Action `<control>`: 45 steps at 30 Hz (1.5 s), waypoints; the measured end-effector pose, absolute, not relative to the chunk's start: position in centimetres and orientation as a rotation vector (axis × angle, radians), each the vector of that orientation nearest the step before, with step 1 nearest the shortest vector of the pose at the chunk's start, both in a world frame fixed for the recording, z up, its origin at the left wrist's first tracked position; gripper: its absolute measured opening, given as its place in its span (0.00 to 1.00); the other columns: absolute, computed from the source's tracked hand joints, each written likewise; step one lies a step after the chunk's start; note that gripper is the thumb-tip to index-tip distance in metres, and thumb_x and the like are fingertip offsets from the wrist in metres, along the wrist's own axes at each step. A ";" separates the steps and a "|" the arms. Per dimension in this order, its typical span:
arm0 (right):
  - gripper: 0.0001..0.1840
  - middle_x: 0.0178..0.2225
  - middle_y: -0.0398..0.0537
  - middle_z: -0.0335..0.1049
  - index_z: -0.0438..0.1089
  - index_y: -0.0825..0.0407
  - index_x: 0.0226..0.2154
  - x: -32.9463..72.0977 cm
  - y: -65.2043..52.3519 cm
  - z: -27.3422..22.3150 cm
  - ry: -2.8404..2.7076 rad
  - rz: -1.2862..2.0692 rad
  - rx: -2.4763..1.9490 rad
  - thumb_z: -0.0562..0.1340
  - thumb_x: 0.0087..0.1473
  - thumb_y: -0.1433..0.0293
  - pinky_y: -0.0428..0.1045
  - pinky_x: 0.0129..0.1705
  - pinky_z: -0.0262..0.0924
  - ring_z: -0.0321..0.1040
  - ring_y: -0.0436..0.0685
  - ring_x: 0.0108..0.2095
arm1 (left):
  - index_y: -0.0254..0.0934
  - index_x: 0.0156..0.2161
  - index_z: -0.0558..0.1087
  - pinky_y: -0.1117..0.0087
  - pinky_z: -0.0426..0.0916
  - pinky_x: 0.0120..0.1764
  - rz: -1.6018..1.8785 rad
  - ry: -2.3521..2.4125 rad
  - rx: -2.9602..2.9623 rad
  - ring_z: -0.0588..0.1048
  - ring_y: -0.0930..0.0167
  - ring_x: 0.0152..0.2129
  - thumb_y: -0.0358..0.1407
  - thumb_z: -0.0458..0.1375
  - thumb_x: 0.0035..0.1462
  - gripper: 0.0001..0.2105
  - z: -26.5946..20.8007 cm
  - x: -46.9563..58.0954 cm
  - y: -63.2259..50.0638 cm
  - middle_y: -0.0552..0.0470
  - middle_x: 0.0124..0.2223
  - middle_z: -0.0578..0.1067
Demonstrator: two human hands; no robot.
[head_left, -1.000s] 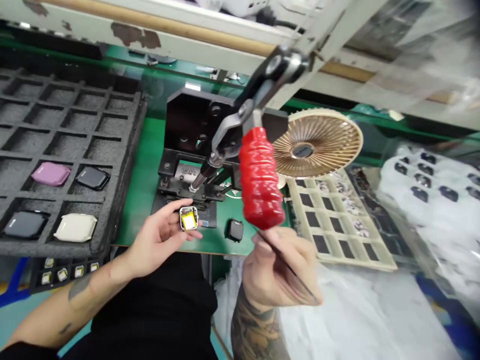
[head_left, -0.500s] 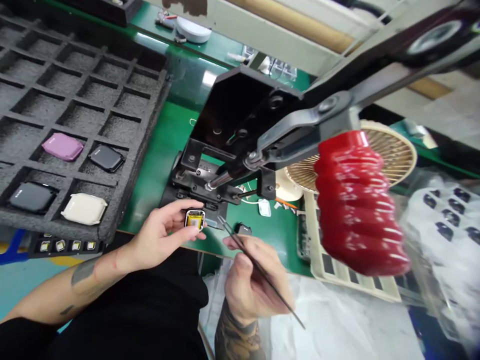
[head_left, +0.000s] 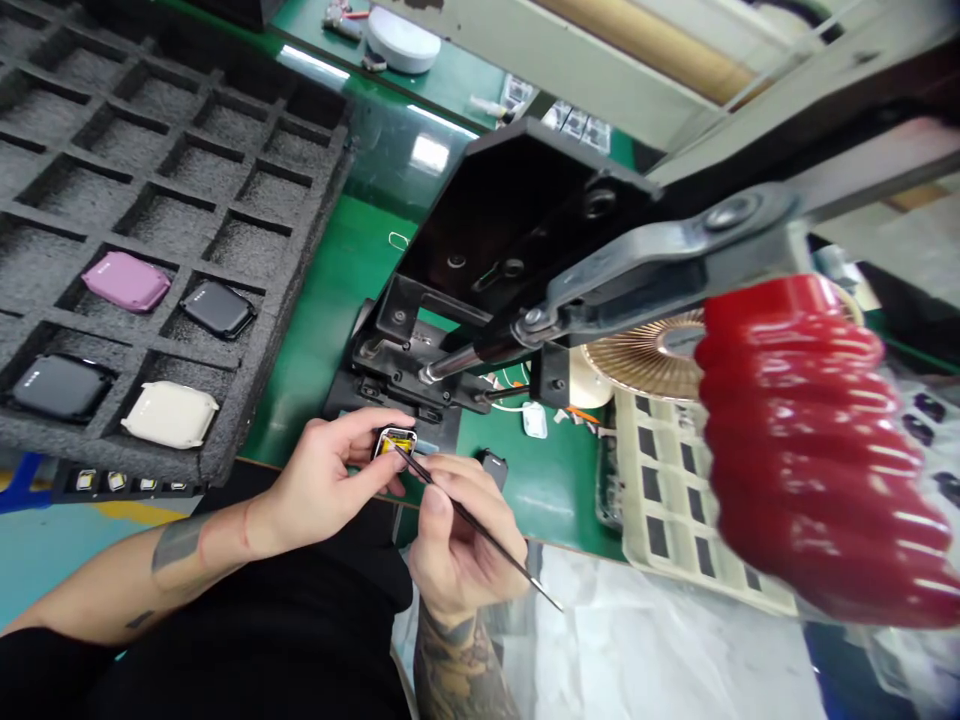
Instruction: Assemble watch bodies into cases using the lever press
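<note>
Between the thumb and fingers of my left hand (head_left: 322,480) is an open smartwatch case (head_left: 395,440), its yellow inside facing up. My right hand (head_left: 472,530) is closed around dark tweezers (head_left: 487,535), held like a pen. Their tips reach the edge of the watch case beside my left thumb; whether they grip a part in it I cannot tell. Just behind my right hand a small black case (head_left: 493,465) lies on the green mat. Both hands are in front of a black lever press (head_left: 420,370).
The press's red ribbed handle (head_left: 817,450) juts out at the right. On the left, a grey foam tray (head_left: 247,385) holds several watch shells, one of them purple (head_left: 126,281). Right of the mat stand a cream compartment tray (head_left: 634,545) and a round fan (head_left: 652,355).
My right hand has moved left with the tweezers, bringing their tips to the watch case. The case is tilted a little more. The camera view has shifted slightly.
</note>
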State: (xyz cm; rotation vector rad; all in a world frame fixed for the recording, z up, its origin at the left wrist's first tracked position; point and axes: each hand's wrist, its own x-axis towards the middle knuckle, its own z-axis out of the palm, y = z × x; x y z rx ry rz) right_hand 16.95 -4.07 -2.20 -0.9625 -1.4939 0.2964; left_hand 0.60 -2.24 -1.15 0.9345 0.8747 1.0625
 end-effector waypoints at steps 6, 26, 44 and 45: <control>0.14 0.42 0.50 0.81 0.78 0.49 0.50 16.5 -4.0 -2.2 -1.425 0.390 -0.993 0.68 0.66 0.80 0.60 0.45 0.82 0.82 0.60 0.43 | 0.35 0.60 0.81 0.72 0.86 0.39 1.070 0.865 0.937 0.87 0.70 0.31 0.35 0.68 0.71 0.16 -1.0 0.6 -2.3 0.49 0.40 0.87; 0.09 0.39 0.48 0.80 0.77 0.48 0.47 17.0 -3.7 -2.1 -1.420 0.394 -1.033 0.68 0.67 0.76 0.60 0.41 0.80 0.82 0.60 0.39 | 0.34 0.61 0.79 0.73 0.86 0.39 1.041 0.872 0.978 0.86 0.71 0.30 0.36 0.68 0.71 0.17 -0.9 0.3 -2.3 0.50 0.39 0.86; 0.05 0.38 0.49 0.76 0.77 0.47 0.47 18.9 -4.2 -1.8 -1.296 0.558 -0.952 0.67 0.70 0.68 0.57 0.38 0.77 0.78 0.60 0.38 | 0.35 0.62 0.79 0.73 0.85 0.38 1.048 0.891 0.929 0.87 0.70 0.30 0.38 0.68 0.72 0.18 -1.0 0.4 -2.3 0.52 0.36 0.84; 0.05 0.38 0.49 0.77 0.77 0.48 0.47 19.0 -4.1 -2.0 -1.271 0.521 -0.982 0.68 0.69 0.67 0.56 0.38 0.76 0.78 0.60 0.38 | 0.35 0.62 0.78 0.74 0.84 0.37 1.045 0.887 0.909 0.87 0.70 0.30 0.38 0.68 0.72 0.18 -1.0 0.4 -2.3 0.53 0.35 0.84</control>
